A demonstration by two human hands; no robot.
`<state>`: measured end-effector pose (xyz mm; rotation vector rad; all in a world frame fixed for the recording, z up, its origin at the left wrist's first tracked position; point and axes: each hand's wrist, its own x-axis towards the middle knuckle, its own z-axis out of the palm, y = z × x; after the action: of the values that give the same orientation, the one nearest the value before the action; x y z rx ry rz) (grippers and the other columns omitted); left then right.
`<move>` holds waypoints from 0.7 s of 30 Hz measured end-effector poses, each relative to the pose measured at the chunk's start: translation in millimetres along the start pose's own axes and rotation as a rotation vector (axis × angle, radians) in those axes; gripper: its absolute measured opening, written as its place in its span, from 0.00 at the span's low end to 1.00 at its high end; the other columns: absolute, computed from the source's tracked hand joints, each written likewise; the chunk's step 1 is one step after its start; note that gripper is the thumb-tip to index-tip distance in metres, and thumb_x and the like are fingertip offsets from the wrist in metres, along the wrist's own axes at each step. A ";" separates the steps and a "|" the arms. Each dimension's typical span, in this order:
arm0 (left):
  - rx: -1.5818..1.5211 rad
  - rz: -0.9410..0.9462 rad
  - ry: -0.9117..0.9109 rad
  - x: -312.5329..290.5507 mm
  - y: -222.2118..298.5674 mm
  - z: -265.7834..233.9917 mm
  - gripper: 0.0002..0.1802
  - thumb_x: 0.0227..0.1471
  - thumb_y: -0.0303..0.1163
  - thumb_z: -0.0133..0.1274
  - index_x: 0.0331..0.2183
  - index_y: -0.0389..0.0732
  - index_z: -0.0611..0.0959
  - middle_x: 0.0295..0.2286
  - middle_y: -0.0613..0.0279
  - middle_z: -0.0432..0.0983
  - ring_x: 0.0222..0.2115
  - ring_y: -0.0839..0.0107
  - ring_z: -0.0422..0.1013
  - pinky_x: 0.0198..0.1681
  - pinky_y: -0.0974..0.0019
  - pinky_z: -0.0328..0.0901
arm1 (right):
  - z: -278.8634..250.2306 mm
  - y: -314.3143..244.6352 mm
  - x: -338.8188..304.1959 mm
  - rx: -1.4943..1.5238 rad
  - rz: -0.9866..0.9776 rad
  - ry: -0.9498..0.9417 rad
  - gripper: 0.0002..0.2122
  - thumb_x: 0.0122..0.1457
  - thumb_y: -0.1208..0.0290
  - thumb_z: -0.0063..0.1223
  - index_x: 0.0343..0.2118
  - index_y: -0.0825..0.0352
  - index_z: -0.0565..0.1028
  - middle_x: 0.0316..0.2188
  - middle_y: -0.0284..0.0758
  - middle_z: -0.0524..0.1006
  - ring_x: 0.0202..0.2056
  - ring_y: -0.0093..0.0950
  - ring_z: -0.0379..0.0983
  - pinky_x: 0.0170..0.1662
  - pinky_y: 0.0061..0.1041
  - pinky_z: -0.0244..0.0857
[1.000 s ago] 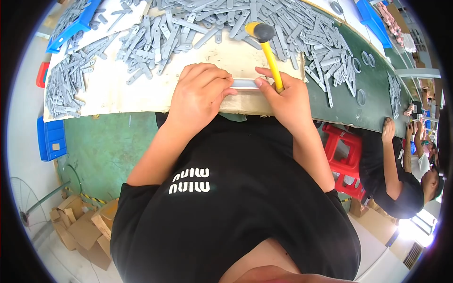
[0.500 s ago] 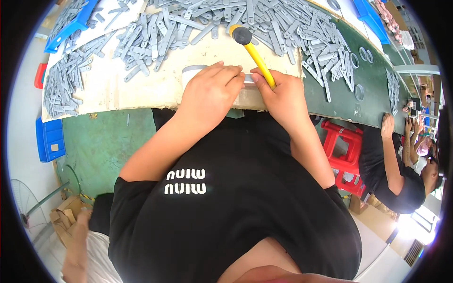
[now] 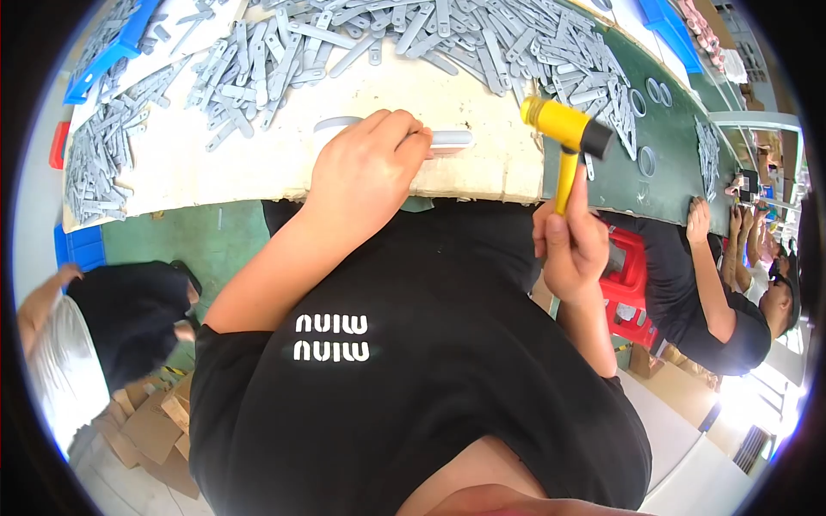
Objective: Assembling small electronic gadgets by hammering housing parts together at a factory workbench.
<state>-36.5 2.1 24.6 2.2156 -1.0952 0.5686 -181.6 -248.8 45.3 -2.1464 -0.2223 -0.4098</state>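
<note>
My left hand [image 3: 366, 168] is closed over a grey, flat, round-ended strip [image 3: 453, 138] near the table's front edge. Its fingers hide the middle of the piece. A curved grey band [image 3: 335, 123] sticks out on the other side of the hand; I cannot tell whether the two are one part. In my right hand [image 3: 575, 245] is a yellow mallet [image 3: 555, 122], gripped by its handle. The mallet is raised at the right, its black face tilted right and apart from the strip.
Grey strips [image 3: 499, 47] lie heaped along the back of the cream tabletop [image 3: 284, 159], with another pile [image 3: 95, 168] at left. Several grey rings [image 3: 646, 161] rest on the green surface at right. Blue bins [image 3: 107, 62] stand behind. A co-worker [image 3: 718, 301] sits right; another person [image 3: 103, 327] is at left.
My right hand has left the strip and moved right and toward me, lifting the mallet and turning its head to the right. My left hand stays on the piece. The person at left has moved.
</note>
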 end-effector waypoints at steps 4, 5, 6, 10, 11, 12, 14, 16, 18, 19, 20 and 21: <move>-0.012 0.006 -0.009 0.3 -0.2 -0.5 0.05 0.45 0.17 0.62 0.29 0.35 0.85 0.32 0.62 0.80 0.31 0.63 0.79 0.31 0.63 0.74 | 8.7 -5.7 -2.1 -0.091 0.389 -0.209 0.28 0.67 0.85 0.48 0.71 0.69 0.64 0.20 0.33 0.71 0.23 0.23 0.67 0.32 0.22 0.65; -0.007 0.005 -0.002 0.1 0.1 -0.4 0.05 0.46 0.18 0.62 0.29 0.35 0.85 0.32 0.62 0.80 0.31 0.63 0.79 0.30 0.63 0.74 | 4.8 -10.5 0.3 -0.047 0.432 -0.215 0.28 0.68 0.84 0.48 0.72 0.67 0.64 0.21 0.33 0.72 0.23 0.23 0.68 0.32 0.22 0.65; -0.003 0.007 0.005 0.4 0.7 -0.5 0.04 0.46 0.18 0.63 0.28 0.35 0.85 0.32 0.62 0.80 0.31 0.63 0.79 0.30 0.63 0.74 | 4.5 -11.3 -3.8 -0.046 0.430 -0.217 0.28 0.68 0.84 0.48 0.72 0.67 0.64 0.21 0.33 0.72 0.23 0.23 0.68 0.32 0.22 0.65; -0.020 0.013 -0.003 0.8 0.8 0.4 0.04 0.46 0.18 0.63 0.29 0.35 0.85 0.32 0.62 0.80 0.30 0.62 0.79 0.30 0.63 0.74 | 18.6 -9.5 -5.4 -0.085 0.173 -0.086 0.29 0.68 0.84 0.48 0.72 0.66 0.63 0.22 0.37 0.72 0.22 0.27 0.68 0.33 0.21 0.65; -0.024 0.013 0.005 0.5 0.7 1.0 0.05 0.46 0.19 0.63 0.29 0.35 0.85 0.32 0.62 0.80 0.30 0.62 0.79 0.30 0.63 0.74 | 20.6 -14.3 2.7 -0.192 0.261 -0.191 0.29 0.68 0.85 0.49 0.72 0.69 0.63 0.22 0.38 0.72 0.21 0.29 0.68 0.33 0.21 0.65; -0.021 0.009 0.017 0.2 -0.2 1.0 0.05 0.45 0.19 0.63 0.29 0.35 0.85 0.32 0.61 0.80 0.30 0.62 0.79 0.30 0.63 0.74 | 18.5 -15.9 4.9 -0.170 0.353 -0.216 0.29 0.66 0.86 0.50 0.71 0.72 0.63 0.23 0.43 0.72 0.21 0.35 0.68 0.33 0.22 0.66; -0.009 0.013 0.022 -0.8 -1.0 1.4 0.05 0.45 0.19 0.64 0.29 0.35 0.85 0.32 0.61 0.80 0.30 0.62 0.78 0.30 0.62 0.74 | 6.3 -14.7 -1.2 -0.120 0.218 -0.206 0.29 0.65 0.87 0.51 0.71 0.71 0.64 0.24 0.44 0.73 0.21 0.37 0.68 0.34 0.23 0.67; -0.008 0.032 0.021 1.1 -0.4 0.9 0.05 0.45 0.20 0.64 0.29 0.35 0.85 0.32 0.61 0.80 0.30 0.62 0.78 0.30 0.62 0.74 | 5.9 -16.7 -3.8 -0.076 0.094 -0.180 0.30 0.65 0.87 0.52 0.70 0.70 0.64 0.24 0.45 0.74 0.22 0.39 0.68 0.34 0.24 0.67; -0.013 0.016 0.019 1.6 1.8 -0.3 0.08 0.45 0.20 0.64 0.31 0.35 0.86 0.31 0.62 0.80 0.29 0.60 0.78 0.29 0.62 0.74 | 20.4 -20.7 -0.7 -0.143 0.078 -0.136 0.29 0.64 0.87 0.53 0.69 0.70 0.67 0.23 0.41 0.72 0.22 0.36 0.71 0.33 0.23 0.66; -0.013 0.018 0.022 0.7 3.4 -1.0 0.08 0.45 0.20 0.64 0.31 0.35 0.86 0.31 0.62 0.80 0.29 0.60 0.78 0.29 0.62 0.74 | 24.7 -19.3 1.1 -0.173 0.213 -0.231 0.29 0.64 0.87 0.52 0.69 0.70 0.67 0.23 0.40 0.72 0.22 0.31 0.70 0.33 0.22 0.67; 0.018 -0.016 -0.011 -0.8 5.0 -2.0 0.09 0.45 0.21 0.64 0.33 0.35 0.86 0.32 0.61 0.79 0.30 0.61 0.78 0.30 0.62 0.73 | 21.7 -20.6 -0.9 -0.175 0.211 -0.229 0.29 0.64 0.87 0.52 0.69 0.70 0.67 0.23 0.40 0.72 0.22 0.31 0.70 0.33 0.22 0.67; 0.049 -0.049 -0.048 -0.4 5.2 -2.8 0.10 0.46 0.22 0.64 0.35 0.35 0.87 0.33 0.61 0.79 0.31 0.61 0.78 0.30 0.62 0.73 | 16.5 -22.5 -2.8 -0.106 0.241 -0.225 0.28 0.66 0.86 0.52 0.70 0.70 0.66 0.23 0.39 0.72 0.22 0.28 0.70 0.33 0.22 0.67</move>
<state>-41.3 1.7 28.1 2.3021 -1.0587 0.5293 -187.7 -222.4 52.6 -2.2907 -0.0674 -0.0410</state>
